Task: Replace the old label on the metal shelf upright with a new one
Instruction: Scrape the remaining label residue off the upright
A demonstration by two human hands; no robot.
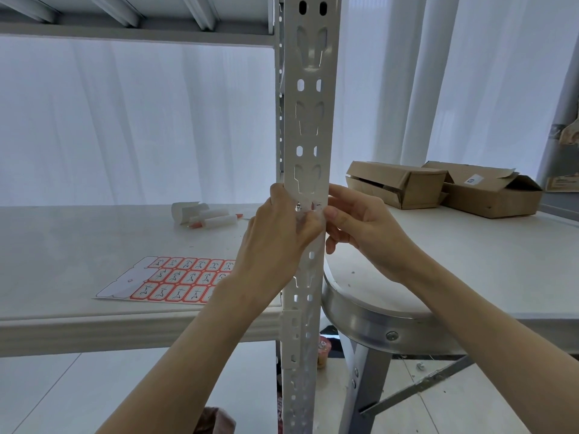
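A white perforated metal upright (308, 120) runs down the middle of the view. At about shelf height, a pale label (308, 206) with small dark and red marks lies on its front face. My left hand (279, 236) is against the upright's left side, fingertips pinching at the label. My right hand (357, 227) is at the right side, thumb and forefinger pinching the label's edge. A sheet of red-bordered labels (175, 280) lies flat on the shelf to the left, with several stickers gone from its left end.
Behind the sheet, a white paper roll and red-tipped markers (206, 216) lie on the shelf board (94, 233). A round white table with a metal rim (470, 261) stands to the right, carrying two open cardboard boxes (438, 186). White curtains hang behind.
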